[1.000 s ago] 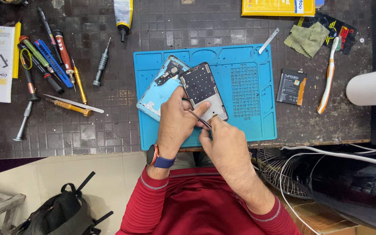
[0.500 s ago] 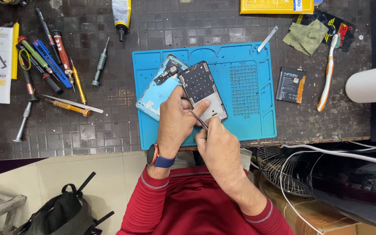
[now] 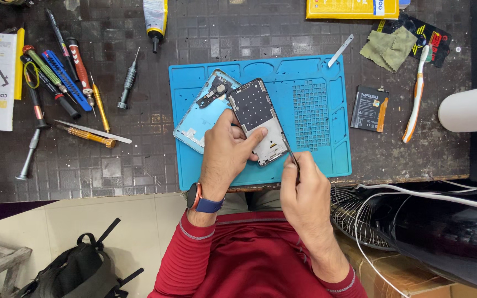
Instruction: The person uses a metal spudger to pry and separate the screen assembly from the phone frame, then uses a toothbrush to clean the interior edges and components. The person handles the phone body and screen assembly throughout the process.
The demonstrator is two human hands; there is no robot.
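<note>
The left hand [image 3: 224,152] lies over the lower part of a phone frame [image 3: 256,118], thumb and fingers closed on its lower end, pinning it to the blue mat [image 3: 316,107] near the front edge of the dark tiled surface [image 3: 150,160]. The frame sits slanted, its dotted inner plate facing up, and its left edge overlaps a light blue back cover [image 3: 200,118] lying on the same mat. The right hand [image 3: 305,190] is just right of the left, its grip pinched tight around thin tweezers [image 3: 291,154] whose tip touches the frame's lower right edge. A watch [image 3: 197,197] with a blue strap sits on the left wrist, above red sleeves. Right of the mat lie a black battery [image 3: 369,108], a toothbrush [image 3: 417,96] and a green cloth [image 3: 390,47]; a small metal strip [image 3: 340,51] rests at the mat's upper right corner. Left of the mat, well apart from the hands, are several screwdrivers [image 3: 64,74] and a glue tube [image 3: 154,19] at the top edge. A black bag [image 3: 78,270] stands on the floor below
</note>
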